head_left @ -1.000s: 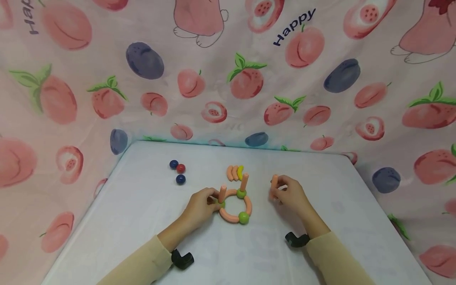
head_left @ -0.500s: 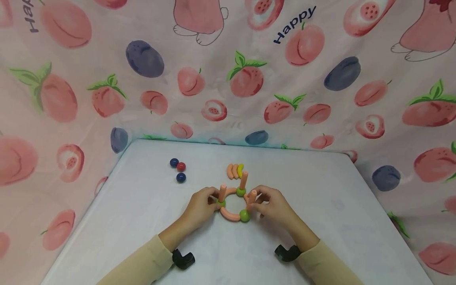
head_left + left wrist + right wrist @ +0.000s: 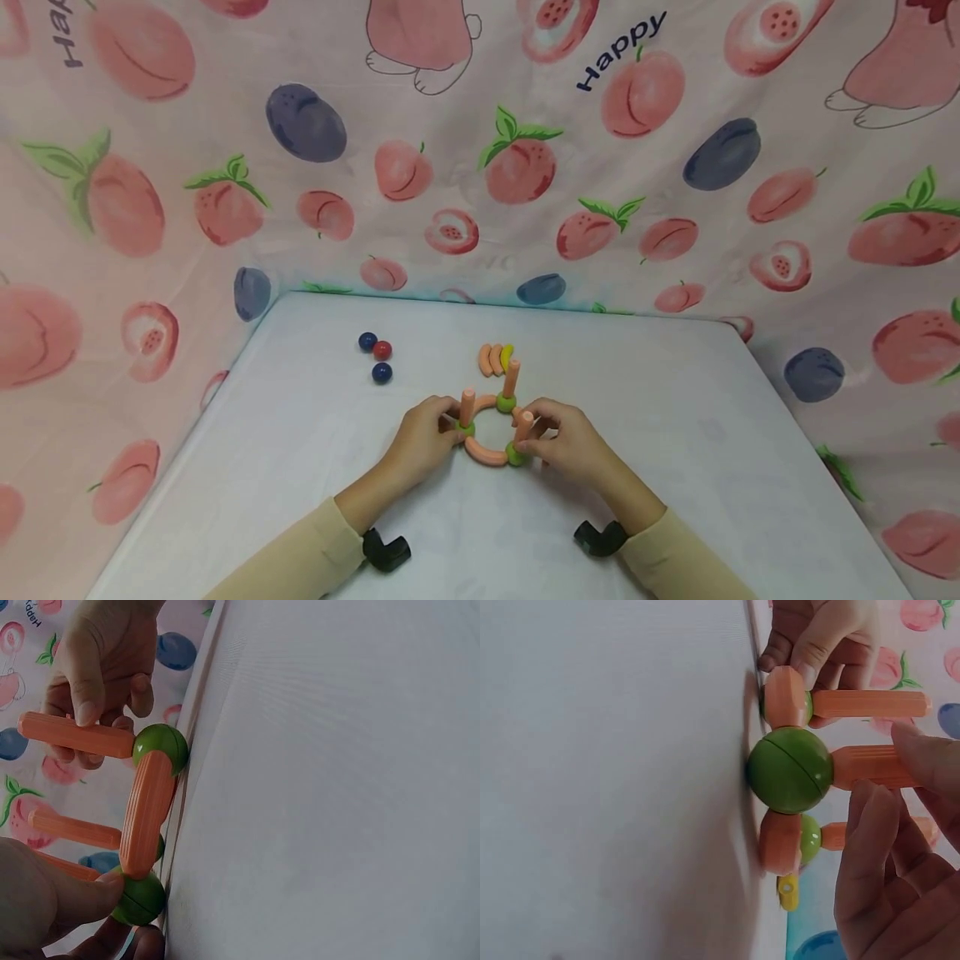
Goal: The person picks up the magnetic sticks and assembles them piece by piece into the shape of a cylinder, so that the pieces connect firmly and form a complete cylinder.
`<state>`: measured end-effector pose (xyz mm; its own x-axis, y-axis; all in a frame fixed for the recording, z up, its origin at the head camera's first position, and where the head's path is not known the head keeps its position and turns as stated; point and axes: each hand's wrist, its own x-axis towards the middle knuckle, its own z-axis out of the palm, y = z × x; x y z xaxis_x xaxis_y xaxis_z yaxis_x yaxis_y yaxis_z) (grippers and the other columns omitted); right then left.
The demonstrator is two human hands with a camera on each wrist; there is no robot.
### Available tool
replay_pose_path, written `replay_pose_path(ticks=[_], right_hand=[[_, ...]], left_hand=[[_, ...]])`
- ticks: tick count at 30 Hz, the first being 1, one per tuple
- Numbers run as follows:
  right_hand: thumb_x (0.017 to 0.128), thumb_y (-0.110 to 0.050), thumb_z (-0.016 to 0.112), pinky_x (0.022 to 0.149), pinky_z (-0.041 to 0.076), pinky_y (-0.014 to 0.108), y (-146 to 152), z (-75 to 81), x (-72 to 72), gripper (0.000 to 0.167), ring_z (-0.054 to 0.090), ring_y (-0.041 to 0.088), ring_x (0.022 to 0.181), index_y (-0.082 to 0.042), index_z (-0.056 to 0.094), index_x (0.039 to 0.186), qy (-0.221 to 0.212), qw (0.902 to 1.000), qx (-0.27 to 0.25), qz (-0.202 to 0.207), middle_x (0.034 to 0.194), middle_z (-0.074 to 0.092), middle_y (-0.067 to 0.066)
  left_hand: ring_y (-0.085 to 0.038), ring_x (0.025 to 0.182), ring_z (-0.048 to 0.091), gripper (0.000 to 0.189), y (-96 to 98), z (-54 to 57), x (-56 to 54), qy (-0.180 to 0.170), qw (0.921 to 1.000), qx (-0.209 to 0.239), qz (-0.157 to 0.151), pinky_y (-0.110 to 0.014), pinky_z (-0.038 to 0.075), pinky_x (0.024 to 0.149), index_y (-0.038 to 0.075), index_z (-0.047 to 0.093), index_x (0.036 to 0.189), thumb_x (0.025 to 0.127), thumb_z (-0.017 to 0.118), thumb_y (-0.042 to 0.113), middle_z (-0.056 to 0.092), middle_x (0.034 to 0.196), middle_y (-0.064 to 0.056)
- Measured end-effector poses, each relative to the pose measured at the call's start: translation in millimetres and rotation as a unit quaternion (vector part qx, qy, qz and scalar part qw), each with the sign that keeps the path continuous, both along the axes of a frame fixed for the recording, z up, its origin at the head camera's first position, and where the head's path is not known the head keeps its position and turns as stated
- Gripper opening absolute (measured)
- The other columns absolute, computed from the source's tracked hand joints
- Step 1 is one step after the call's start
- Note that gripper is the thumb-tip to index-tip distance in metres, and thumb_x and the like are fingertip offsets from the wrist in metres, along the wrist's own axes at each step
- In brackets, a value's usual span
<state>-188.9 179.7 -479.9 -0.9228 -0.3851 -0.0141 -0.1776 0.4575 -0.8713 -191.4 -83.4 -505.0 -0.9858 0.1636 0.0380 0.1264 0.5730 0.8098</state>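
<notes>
Closest to me, two tan sleeves (image 3: 288, 546) reach in over the white counter (image 3: 660, 383), a black device (image 3: 386, 550) at each wrist. Past the cuffs, the left hand (image 3: 422, 437) has thumb and fingers pinching the left green ball (image 3: 467, 430) of a ring (image 3: 486, 454) made from curved orange pieces and green balls. An orange rod stands up out of that ball, right beside those fingers.

Over on the other side, the right hand (image 3: 573, 439) pinches an upright orange rod (image 3: 866, 763) between thumb and fingers. Its lower end meets the near right green ball (image 3: 789, 771), which sits just below the fingertips. The ring lies flat on the counter between the two hands, its right side partly hidden by the right fingers. At its far side, a third green ball (image 3: 506, 403) carries another rod (image 3: 512, 379), untouched.

Beyond the ring lie two curved orange pieces (image 3: 491, 360) and a yellow one (image 3: 507, 356), side by side. Off to the left are two blue balls (image 3: 382, 372) and a red ball (image 3: 382, 351). Behind everything hangs a pink fruit-print cloth (image 3: 465, 192).
</notes>
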Motion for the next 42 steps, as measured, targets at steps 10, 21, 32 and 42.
replay_pose_path(ticks=[10,21,32,42], right_hand=[[0.089,-0.008,0.087,0.054,0.056,0.027,-1,-8.1,1.8,0.02,0.067,0.017,0.09,-0.021,0.073,0.095,0.046,0.9984,0.034,0.005,0.11,0.077,0.004],[0.09,-0.009,0.086,0.058,0.057,0.028,4,-5.1,0.7,0.019,0.069,0.016,0.092,-0.018,0.075,0.102,0.065,0.9961,0.059,-0.003,0.102,0.073,-0.005],[0.091,-0.007,0.085,0.065,0.057,0.026,7,-6.2,-9.5,0.025,0.066,0.016,0.095,-0.021,0.076,0.11,0.06,0.9938,0.083,-0.043,0.108,0.075,-0.005],[0.093,-0.008,0.083,0.07,0.059,0.03,4,-5.8,-26.6,0.027,0.065,0.019,0.101,-0.022,0.076,0.115,0.041,0.9936,0.085,-0.062,0.111,0.074,-0.004]], left_hand=[[-0.013,0.091,0.061,0.022,0.2,2.3,6.1,-0.002,1.0,0.001,0.006,-0.026,0.052,0.078,0.017,0.076,0.11,0.091,0.084,0.008,0.073,0.11,-0.001],[-0.013,0.091,0.061,0.018,-0.4,3.4,14.7,-0.017,0.9999,0.005,-0.001,-0.025,0.053,0.077,0.018,0.075,0.106,0.091,0.086,0.014,0.071,0.108,0.001],[-0.013,0.086,0.059,0.018,2.1,5.8,26.3,-0.013,0.9995,-0.015,-0.026,-0.023,0.05,0.074,0.016,0.074,0.104,0.09,0.086,0.013,0.071,0.102,0.002],[-0.012,0.086,0.06,0.023,3.7,8.2,33.0,-0.021,0.998,-0.007,-0.059,-0.023,0.051,0.073,0.016,0.075,0.109,0.091,0.082,0.005,0.072,0.103,0.002]])
